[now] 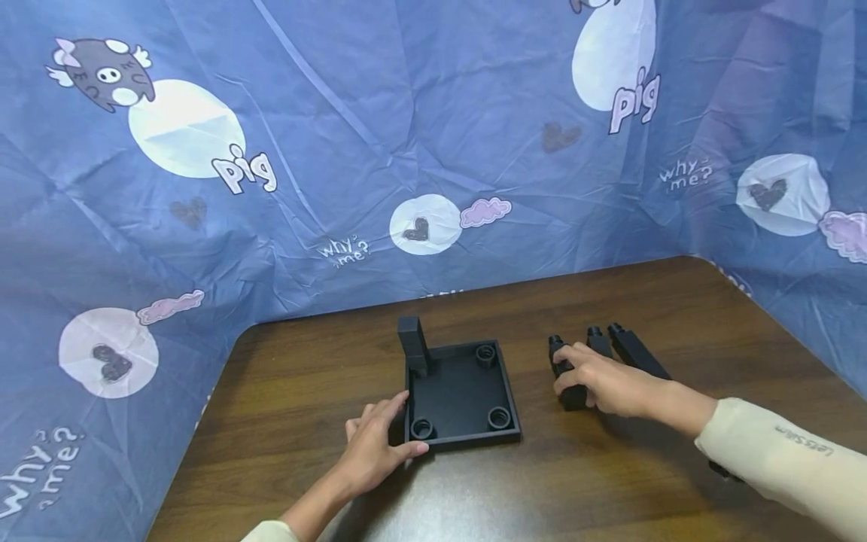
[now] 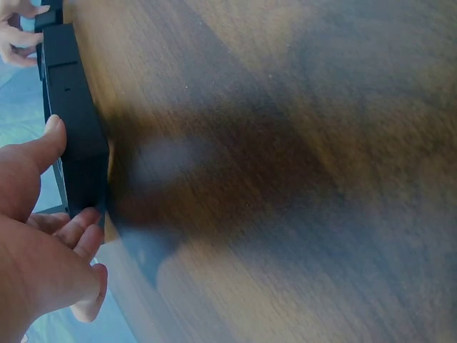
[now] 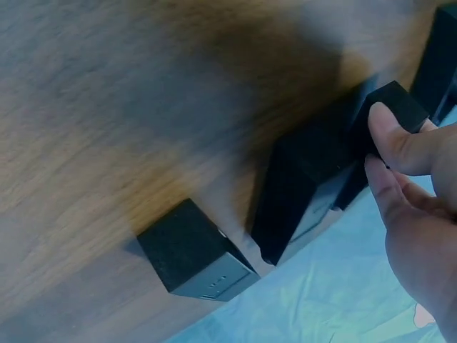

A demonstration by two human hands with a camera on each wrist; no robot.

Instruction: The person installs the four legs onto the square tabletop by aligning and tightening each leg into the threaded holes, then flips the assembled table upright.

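A square black panel (image 1: 457, 395) with a raised rim lies on the table, round threaded sockets in three of its corners. At its back left corner a black square leg (image 1: 413, 342) stands upright. My left hand (image 1: 372, 448) holds the front left corner, thumb at the front wall and a finger at the left wall. To the right of the panel, my right hand (image 1: 606, 380) pinches a loose black leg (image 1: 574, 397) with a threaded tip; the right wrist view shows thumb and fingers on this leg (image 3: 396, 107).
Two more black legs, one (image 1: 599, 342) partly behind my right hand and another (image 1: 640, 354) farther right, lie on the brown wooden table (image 1: 305, 369). Blue printed cloth (image 1: 379, 150) hangs around the table's back and sides.
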